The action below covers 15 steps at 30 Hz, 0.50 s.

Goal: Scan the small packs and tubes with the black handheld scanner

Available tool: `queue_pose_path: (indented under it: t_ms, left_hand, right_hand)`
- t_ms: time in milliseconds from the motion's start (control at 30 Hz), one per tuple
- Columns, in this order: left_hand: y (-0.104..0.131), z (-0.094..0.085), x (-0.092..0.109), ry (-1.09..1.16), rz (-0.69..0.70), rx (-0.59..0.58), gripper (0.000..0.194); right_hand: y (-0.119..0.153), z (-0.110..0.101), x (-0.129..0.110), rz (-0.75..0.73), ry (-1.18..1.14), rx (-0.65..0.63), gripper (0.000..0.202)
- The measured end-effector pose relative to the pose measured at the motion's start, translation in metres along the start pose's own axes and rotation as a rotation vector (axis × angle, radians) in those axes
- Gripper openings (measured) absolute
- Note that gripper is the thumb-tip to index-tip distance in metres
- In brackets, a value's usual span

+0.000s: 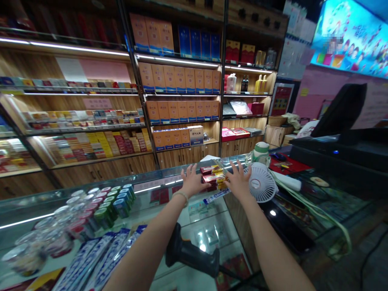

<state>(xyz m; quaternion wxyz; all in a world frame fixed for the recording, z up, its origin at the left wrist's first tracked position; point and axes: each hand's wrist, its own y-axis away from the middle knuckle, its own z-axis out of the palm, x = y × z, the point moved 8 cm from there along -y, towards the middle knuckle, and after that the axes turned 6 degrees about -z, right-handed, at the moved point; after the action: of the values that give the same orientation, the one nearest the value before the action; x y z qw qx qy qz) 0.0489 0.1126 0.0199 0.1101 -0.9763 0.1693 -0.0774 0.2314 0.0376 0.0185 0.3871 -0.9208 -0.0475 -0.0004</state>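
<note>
On the glass counter (188,226), a small pile of red and yellow wrapped snack packs (212,176) lies between my two hands. My left hand (193,180), with a band on its wrist, is at the pile's left side, its fingers spread and its thumb against the packs. From the right, my right hand (238,180) reaches to the other end with fingers apart. Neither hand is closed round a pack. A blue and white packet (216,196) lies just in front of the pile. Below my forearms rests a black handheld barcode scanner (192,252).
Rows of small cans (104,216), lidded jars (33,244) and blue-white sachets (91,258) occupy the left. A white fan (262,184), a green-white bottle (260,151), a phone (286,226), cables and a monitor (339,109) are on the right. Stocked shelves (182,97) stand behind.
</note>
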Motion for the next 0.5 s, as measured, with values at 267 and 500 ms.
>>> queue_pose_path:
  t_ms: [267, 500]
  left_hand:
    - [-0.001, 0.002, 0.007, -0.056, 0.042, 0.011, 0.061]
    - [0.0, 0.003, 0.012, -0.064, 0.059, 0.022, 0.062]
  right_hand:
    - [0.001, 0.005, -0.003, 0.006, 0.016, -0.031, 0.012]
    - [0.0, 0.006, -0.002, 0.02, 0.014, -0.042, 0.013]
